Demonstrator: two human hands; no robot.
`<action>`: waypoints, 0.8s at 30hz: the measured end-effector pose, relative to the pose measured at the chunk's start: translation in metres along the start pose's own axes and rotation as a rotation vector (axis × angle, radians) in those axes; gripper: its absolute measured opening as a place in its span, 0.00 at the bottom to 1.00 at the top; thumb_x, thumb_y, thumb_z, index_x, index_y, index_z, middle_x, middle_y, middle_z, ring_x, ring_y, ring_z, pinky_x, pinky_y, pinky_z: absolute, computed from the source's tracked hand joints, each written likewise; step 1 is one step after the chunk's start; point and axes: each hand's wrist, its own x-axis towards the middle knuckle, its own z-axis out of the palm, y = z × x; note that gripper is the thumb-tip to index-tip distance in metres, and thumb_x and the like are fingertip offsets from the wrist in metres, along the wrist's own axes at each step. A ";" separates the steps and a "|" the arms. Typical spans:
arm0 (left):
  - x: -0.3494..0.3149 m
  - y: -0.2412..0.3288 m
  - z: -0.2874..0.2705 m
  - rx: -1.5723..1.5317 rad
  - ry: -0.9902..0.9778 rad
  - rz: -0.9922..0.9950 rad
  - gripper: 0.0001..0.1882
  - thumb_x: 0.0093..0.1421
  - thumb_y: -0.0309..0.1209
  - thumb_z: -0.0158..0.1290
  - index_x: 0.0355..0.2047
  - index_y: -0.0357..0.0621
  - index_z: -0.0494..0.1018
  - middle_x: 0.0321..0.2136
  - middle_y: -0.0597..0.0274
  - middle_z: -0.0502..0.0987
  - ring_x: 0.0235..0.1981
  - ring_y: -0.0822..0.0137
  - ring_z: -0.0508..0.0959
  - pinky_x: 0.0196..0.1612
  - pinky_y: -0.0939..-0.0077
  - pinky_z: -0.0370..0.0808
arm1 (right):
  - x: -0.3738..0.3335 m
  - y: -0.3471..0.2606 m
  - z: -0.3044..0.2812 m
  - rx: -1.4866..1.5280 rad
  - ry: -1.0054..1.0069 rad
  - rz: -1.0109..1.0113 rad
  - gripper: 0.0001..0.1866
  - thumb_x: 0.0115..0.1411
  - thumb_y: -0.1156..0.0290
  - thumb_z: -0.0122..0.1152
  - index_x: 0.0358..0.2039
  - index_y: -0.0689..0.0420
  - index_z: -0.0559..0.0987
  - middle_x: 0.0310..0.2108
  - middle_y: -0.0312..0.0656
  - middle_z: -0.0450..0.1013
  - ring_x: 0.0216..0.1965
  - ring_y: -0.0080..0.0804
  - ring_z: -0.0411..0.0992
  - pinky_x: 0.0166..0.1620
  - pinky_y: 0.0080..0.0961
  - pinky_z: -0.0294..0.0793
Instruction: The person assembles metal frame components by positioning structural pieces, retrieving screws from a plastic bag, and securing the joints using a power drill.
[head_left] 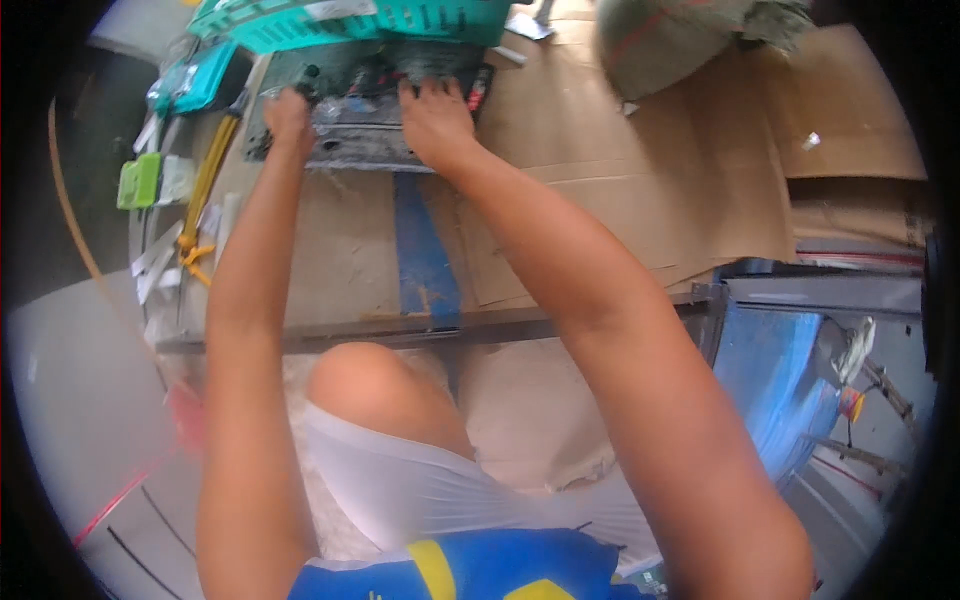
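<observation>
Both my arms reach forward to a dark, scuffed flat board or tray [360, 135] at the far side of the table. My left hand [288, 118] is at its left part, fingers curled closed beside a small dark knob-like piece; what they hold is too blurred to make out. My right hand [437, 125] lies on the right part, fingers stretched forward and slightly apart. Between the hands are small clear and dark bits, too blurred to name. A red-and-black item [479, 90] lies just right of my right fingers.
A turquoise slotted plastic basket [350, 28] stands behind the board. Flattened cardboard [640, 190] covers the table, with a blue strip [425, 250] on it. Left are a yellow tool [205, 185], a green block [140, 182] and a turquoise tray [208, 80]. A grey bag [650, 50] sits far right.
</observation>
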 end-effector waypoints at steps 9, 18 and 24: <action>-0.141 0.096 -0.028 -0.440 -0.333 -0.208 0.06 0.69 0.31 0.48 0.40 0.46 0.74 0.34 0.64 0.77 0.32 0.71 0.77 0.36 0.75 0.75 | -0.093 0.091 -0.050 0.138 -0.653 0.072 0.20 0.47 0.58 0.70 0.40 0.54 0.83 0.40 0.47 0.80 0.45 0.44 0.79 0.47 0.46 0.73; -0.281 0.155 -0.012 -0.267 -1.063 -0.407 0.12 0.69 0.36 0.55 0.50 0.48 0.74 0.39 0.72 0.78 0.37 0.79 0.77 0.39 0.82 0.74 | -0.191 0.215 -0.087 0.014 -0.890 0.153 0.27 0.57 0.59 0.67 0.56 0.57 0.76 0.46 0.51 0.78 0.47 0.45 0.78 0.48 0.38 0.74; -0.344 0.186 0.018 -0.083 -1.357 -0.340 0.12 0.71 0.36 0.53 0.49 0.45 0.73 0.38 0.73 0.76 0.37 0.81 0.73 0.42 0.81 0.71 | -0.102 0.170 -0.266 1.268 -0.807 0.390 0.23 0.65 0.51 0.61 0.41 0.61 0.84 0.32 0.42 0.79 0.36 0.24 0.77 0.37 0.22 0.75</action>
